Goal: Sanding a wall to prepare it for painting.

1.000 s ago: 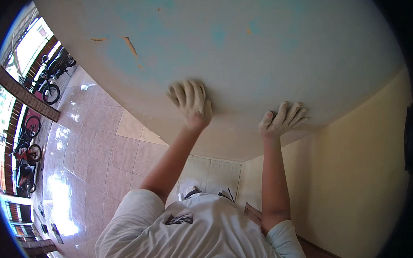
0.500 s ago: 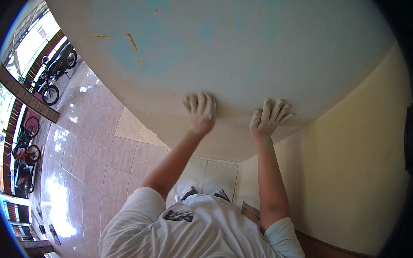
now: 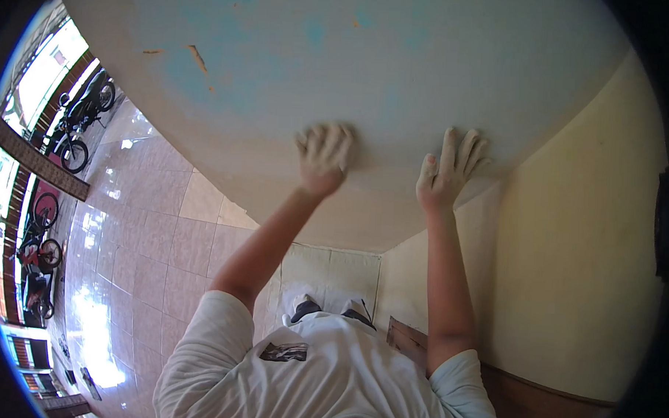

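Note:
Both my arms reach up to a pale wall (image 3: 295,75) with faded blue patches, and my fingers look coated with whitish dust. My left hand (image 3: 324,155) presses against the wall with its fingers bent and close together. Its palm side faces the wall, so whatever may lie under it is hidden; a dark shadow edges it on the right. To the right, my right hand (image 3: 449,172) rests on the same wall, fingers stretched and spread, with nothing visible in it. Several small brownish chips or gouges (image 3: 197,57) mark the wall at upper left.
A yellowish wall (image 3: 569,254) meets the pale one at a corner on my right. Brown wooden boarding (image 3: 541,400) runs low there. Glossy floor tiles (image 3: 149,239) stretch to the left, towards a parked motorcycle (image 3: 83,119) and other two-wheelers. My feet (image 3: 307,305) stand close to the wall.
Both hands have moved farther up the wall, the right one also slightly to the right. The view has shifted a little, and the right fingers stretch farther.

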`<state>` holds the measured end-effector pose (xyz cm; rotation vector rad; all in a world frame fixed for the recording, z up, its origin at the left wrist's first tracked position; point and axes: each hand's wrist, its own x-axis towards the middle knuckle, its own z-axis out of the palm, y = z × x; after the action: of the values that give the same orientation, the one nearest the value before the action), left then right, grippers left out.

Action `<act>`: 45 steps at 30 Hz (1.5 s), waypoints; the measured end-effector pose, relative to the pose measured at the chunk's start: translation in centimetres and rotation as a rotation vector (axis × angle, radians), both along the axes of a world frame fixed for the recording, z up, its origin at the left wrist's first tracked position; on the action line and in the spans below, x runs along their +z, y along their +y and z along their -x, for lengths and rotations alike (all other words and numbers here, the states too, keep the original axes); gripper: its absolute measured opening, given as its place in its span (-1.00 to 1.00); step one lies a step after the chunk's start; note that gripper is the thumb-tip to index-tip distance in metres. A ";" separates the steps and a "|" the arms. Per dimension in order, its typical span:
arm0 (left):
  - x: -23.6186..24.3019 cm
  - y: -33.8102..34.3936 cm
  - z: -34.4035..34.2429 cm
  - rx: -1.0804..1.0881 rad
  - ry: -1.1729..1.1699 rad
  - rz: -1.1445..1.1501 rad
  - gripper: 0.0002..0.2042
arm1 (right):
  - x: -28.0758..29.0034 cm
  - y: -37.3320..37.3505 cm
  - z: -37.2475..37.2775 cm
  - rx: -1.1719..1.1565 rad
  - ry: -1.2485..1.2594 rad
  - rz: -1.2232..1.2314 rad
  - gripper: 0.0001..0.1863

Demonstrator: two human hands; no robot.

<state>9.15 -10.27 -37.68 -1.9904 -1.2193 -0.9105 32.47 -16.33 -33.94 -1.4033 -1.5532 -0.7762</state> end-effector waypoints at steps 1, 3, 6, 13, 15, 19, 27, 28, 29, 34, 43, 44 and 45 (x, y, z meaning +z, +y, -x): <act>-4.3 -1.0 0.5 -0.079 0.050 0.113 -0.53 | -1.2 -0.2 0.9 0.019 0.052 0.032 -0.40; -10.3 -3.3 1.3 -0.263 0.149 0.273 -0.53 | -3.1 -0.7 1.9 0.028 0.101 0.056 -0.42; -11.9 -7.9 1.6 -0.536 0.085 0.613 -0.58 | -5.3 -2.8 2.7 0.067 0.045 0.189 -0.38; -3.1 -9.5 1.2 -0.989 -1.017 1.270 -0.76 | -7.0 -7.8 7.7 0.554 0.559 0.624 -0.45; -2.7 -9.0 1.3 -0.939 -1.111 1.265 -0.81 | -7.0 -8.0 8.0 0.746 0.979 0.721 -0.47; -1.4 -9.0 1.9 -0.806 -1.043 1.172 -0.78 | -6.3 -7.5 7.1 1.030 1.435 0.951 -0.47; 3.0 -8.9 4.0 -0.406 -0.577 0.665 -0.62 | -2.4 -8.7 6.7 0.360 0.416 0.812 -0.58; 3.7 -7.6 5.3 -0.361 -0.531 0.483 -0.59 | -0.3 -8.0 6.8 0.532 0.588 0.435 -0.59; 4.1 -6.2 7.1 -0.372 -0.570 0.317 -0.59 | 1.9 -6.7 7.2 0.698 0.748 0.046 -0.61; 8.1 -0.9 11.6 -0.214 -0.456 -0.144 -0.52 | 7.3 -2.2 5.1 0.224 0.343 -0.320 -0.60; 3.2 5.2 12.9 -0.168 -0.314 -0.338 -0.44 | -9.6 1.6 10.4 -0.005 -0.057 0.122 -0.56; 3.1 5.1 13.1 -0.165 -0.303 -0.352 -0.43 | -7.3 2.4 11.0 0.030 -0.042 0.067 -0.55; 3.1 5.1 13.2 -0.165 -0.294 -0.366 -0.43 | -4.2 3.0 11.8 0.060 -0.028 0.012 -0.54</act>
<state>-4.03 -5.18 -34.58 -1.7200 -0.9593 -1.4373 20.64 -13.34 -38.18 -1.3539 -1.6164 -0.7543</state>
